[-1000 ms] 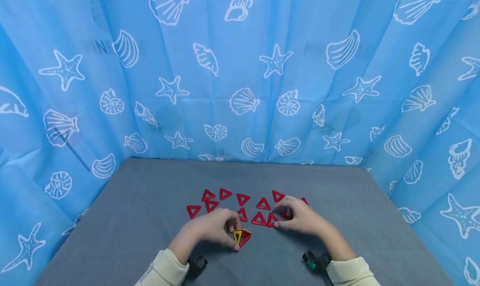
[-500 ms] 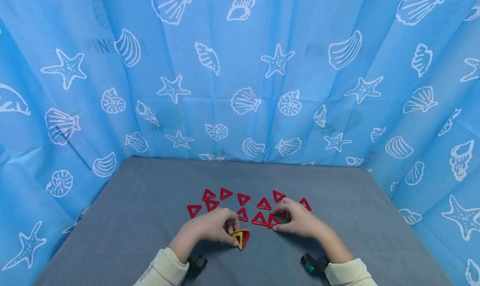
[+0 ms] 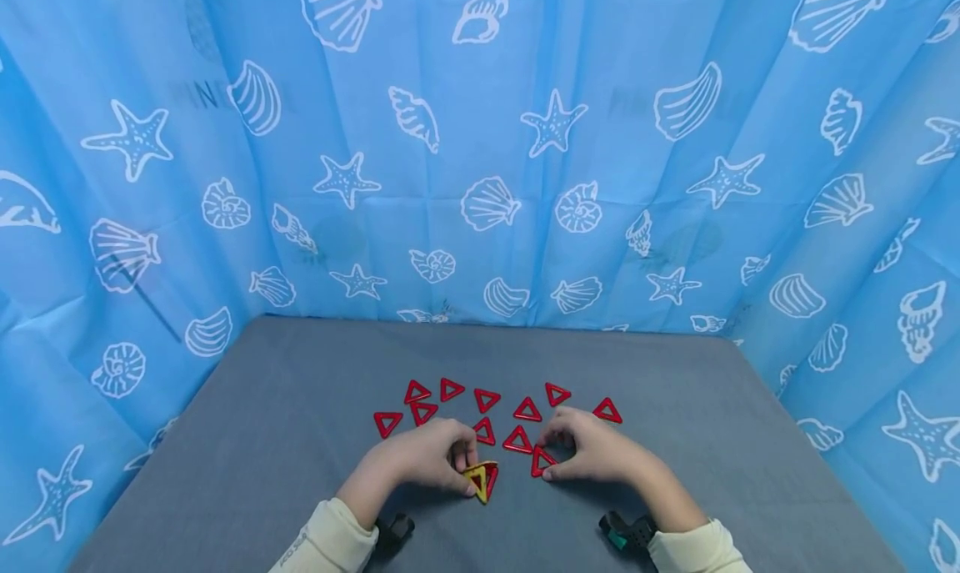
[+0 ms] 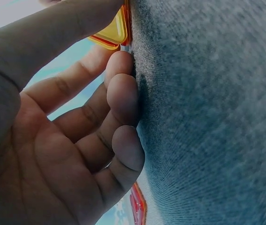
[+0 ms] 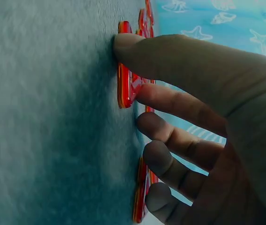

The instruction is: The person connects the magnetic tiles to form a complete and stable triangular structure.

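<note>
In the head view my left hand (image 3: 431,454) holds a small folded build of triangular magnetic tiles, with a yellow tile (image 3: 482,491) in front and red behind it. The left wrist view shows the yellow tile (image 4: 116,30) by the thumb, standing close over the cloth; the other fingers are curled below it. My right hand (image 3: 596,449) pinches a loose red triangular magnetic tile (image 3: 536,464) low at the table. From the right wrist, the thumb lies over one edge of that red tile (image 5: 124,89) and the index finger reaches its other side; the remaining fingers are bent and hold nothing.
Several red triangular tiles lie scattered beyond the hands, among them one near the middle (image 3: 517,448) and one at the right (image 3: 609,419). A grey cloth (image 3: 300,439) covers the table. A blue shell-patterned curtain (image 3: 420,173) hangs behind it and at both sides.
My right hand has drawn back toward me with the red tile, away from its neighbour, and the right-hand tile is uncovered. The yellow-and-red build has turned slightly in my left hand.
</note>
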Available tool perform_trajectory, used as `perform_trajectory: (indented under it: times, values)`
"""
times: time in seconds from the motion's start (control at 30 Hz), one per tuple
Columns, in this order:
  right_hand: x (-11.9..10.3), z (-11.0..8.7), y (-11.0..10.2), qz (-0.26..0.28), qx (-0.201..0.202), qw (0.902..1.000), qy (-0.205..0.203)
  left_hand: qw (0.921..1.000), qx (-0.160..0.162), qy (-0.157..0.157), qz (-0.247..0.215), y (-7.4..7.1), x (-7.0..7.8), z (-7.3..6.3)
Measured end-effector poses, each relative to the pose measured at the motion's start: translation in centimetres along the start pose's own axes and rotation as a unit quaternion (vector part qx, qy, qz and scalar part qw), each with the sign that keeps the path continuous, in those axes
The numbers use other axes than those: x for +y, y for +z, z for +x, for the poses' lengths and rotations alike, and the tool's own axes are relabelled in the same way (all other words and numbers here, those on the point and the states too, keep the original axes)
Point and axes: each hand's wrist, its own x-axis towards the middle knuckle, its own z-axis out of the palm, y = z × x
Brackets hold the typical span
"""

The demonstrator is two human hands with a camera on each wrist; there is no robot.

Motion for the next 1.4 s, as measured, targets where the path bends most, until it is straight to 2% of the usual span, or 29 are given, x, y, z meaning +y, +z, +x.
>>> perform_trajectory:
  times: [0.27, 0.47, 0.97, 1.4]
  values:
    - [-1.2, 0.0, 0.6, 0.007, -0.038, 0.9993, -0.003, 1.0000, -0.008, 0.001, -0.005, 0.2, -0.1, 0.1]
    - [-2.3, 0.2, 0.8, 0.022, -0.052, 0.9984, -0.001, 1.0000, -0.002, 0.001, 0.004, 0.0, 0.1, 0.2]
    - [-3.2, 0.7, 2.5, 0.020, -0.039, 0.9982, -0.041, 0.9997, -0.006, 0.007, 0.021, 0.1, 0.3, 0.2]
    - [-3.3, 0.6, 2.6, 0.015, -0.034, 0.9990, -0.026, 0.9995, -0.013, 0.002, 0.029, 0.3, 0.6, 0.2]
